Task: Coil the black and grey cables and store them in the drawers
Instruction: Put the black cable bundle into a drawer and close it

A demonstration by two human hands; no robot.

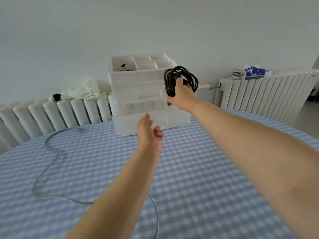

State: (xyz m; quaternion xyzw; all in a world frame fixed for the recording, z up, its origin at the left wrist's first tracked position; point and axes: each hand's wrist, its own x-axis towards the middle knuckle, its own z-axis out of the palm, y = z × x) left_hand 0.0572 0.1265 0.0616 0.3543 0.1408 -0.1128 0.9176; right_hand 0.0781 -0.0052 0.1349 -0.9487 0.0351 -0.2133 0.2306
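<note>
**Black coil held up at the drawers**

Gripped in right hand: glossy black cable coil, raised before white plastic drawer unit at far table edge. Left hand relaxed, fingers loosely apart, empty, near bottom drawer. Uncoiled grey cable snaking left over blue gingham tablecloth, partly hidden under forearm. Print on blue packet unreadable.

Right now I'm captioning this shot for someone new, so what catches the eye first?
The coiled black cable, gripped in the right hand and held up before the white drawer unit at the table's far edge. Below it the left hand reaches open toward the lowest drawer, while the grey cable snakes uncoiled across the checked tablecloth.
</note>
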